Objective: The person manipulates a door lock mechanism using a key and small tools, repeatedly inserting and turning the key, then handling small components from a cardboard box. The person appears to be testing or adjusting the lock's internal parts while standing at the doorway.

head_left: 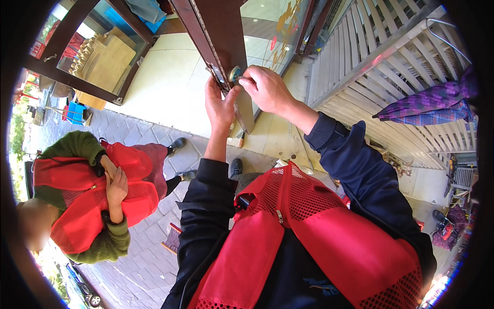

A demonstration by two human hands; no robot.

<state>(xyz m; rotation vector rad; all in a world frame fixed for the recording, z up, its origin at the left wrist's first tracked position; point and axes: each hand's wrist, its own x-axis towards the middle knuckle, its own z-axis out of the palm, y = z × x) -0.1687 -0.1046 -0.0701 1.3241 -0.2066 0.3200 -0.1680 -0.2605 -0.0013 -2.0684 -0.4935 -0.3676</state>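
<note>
A brown-framed glass door (231,31) stands edge-on in front of me. A round metal lock (235,73) sits on its right face, and a metal lock plate shows on its narrow edge. My left hand (221,110) grips that edge at the lock's height, thumb and fingers on either side. On the lock's right, my right hand (267,90) is closed in a pinch right against it. Whatever the pinch holds is hidden by the fingers.
A person in a red vest (113,180) stands at my left, hands together. Another glass door (103,56) hangs open at the far left, with a wooden piece (103,62) behind it. A slatted white fence (370,67) and a folded purple umbrella (427,105) are at the right.
</note>
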